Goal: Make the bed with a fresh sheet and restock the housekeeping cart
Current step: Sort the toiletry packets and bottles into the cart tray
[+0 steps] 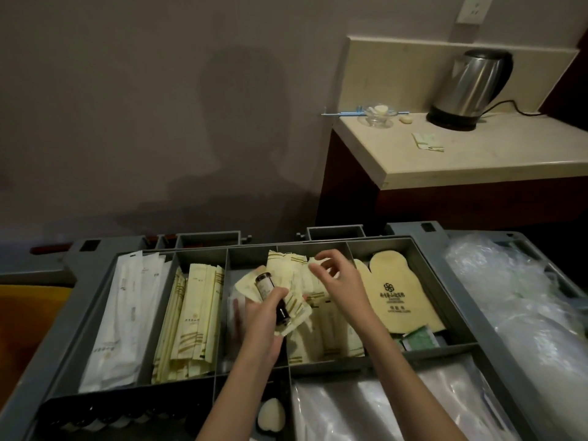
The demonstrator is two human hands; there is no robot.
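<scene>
Grey cart tray under both hands: left hand grips one small dark bottle and several cream sachets, bottle's long axis running away from the person; right hand hovers beside it, fingers loosely spread, empty.

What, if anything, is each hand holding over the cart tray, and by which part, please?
The left hand grips a small dark bottle around its middle, along with a cream sachet. The right hand hovers open, holding nothing.

The cart tray stands before the wall, the counter with a kettle behind-right.
</scene>
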